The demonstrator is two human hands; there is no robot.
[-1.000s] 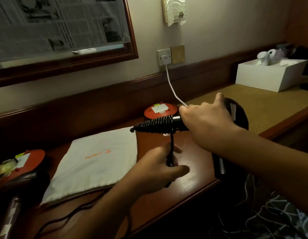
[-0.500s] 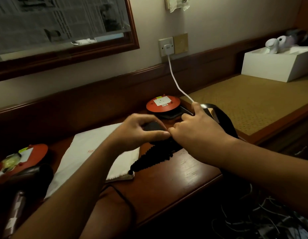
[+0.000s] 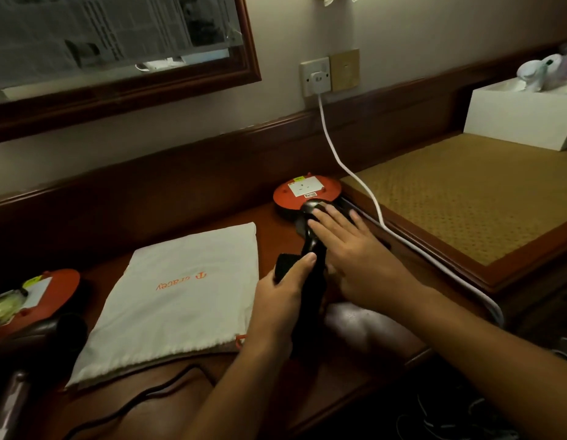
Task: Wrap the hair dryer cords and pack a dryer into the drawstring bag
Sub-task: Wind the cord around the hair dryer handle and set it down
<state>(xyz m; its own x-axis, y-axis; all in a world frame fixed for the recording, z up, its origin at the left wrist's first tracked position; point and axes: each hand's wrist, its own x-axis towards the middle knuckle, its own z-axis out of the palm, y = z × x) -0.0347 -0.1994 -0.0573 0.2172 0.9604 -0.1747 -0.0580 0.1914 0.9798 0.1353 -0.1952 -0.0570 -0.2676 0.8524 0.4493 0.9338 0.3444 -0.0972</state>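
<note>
Wooden desk [image 3: 371,331]: drawstring bag [image 3: 180,290], hair dryer [image 3: 311,290], orange disc [image 3: 307,193], black cord [image 3: 133,404].

**Hands hide most of the dryer**

The right hand [image 3: 355,249] covers the body of the dryer [image 3: 314,258] and the left hand [image 3: 282,300] covers its handle, so little of its shape shows. A second dryer [image 3: 37,331] is cut off by the left edge, and the box [image 3: 523,119] by the right. The black cord [image 3: 133,404] runs off the bottom. The label [image 3: 307,188] is too small to read. The blurred pale thing [image 3: 542,68] may be a toy.
</note>
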